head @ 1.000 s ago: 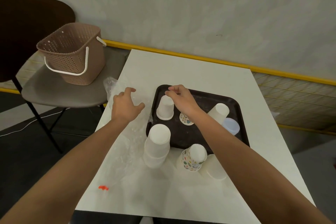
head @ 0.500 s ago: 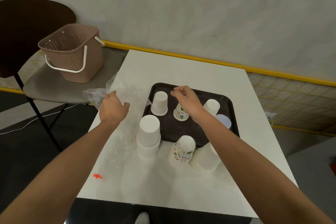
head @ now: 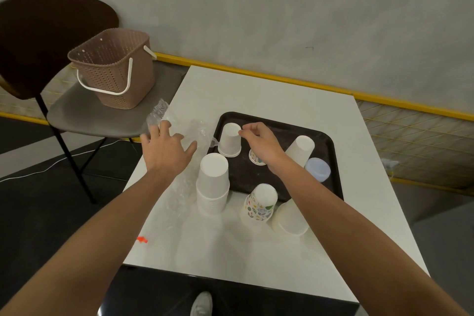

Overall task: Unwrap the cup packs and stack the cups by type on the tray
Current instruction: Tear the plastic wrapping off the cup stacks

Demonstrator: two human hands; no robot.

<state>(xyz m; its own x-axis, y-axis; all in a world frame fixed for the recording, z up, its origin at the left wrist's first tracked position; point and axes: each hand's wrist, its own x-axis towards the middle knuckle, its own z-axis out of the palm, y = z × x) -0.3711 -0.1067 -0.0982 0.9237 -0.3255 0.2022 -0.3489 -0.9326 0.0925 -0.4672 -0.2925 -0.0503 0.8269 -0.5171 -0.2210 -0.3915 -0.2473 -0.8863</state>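
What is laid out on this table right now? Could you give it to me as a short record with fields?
surface: white table
tray: dark tray, at the far middle of the table
on tray: upside-down white cup, patterned cup partly hidden, leaning white cup, pale blue cup
off tray: white cup stack, patterned cup stack, tipped white stack
left hand: spread open over clear plastic wrap
right hand: fingertips at the upside-down white cup's top edge
nearby: brown basket on a chair
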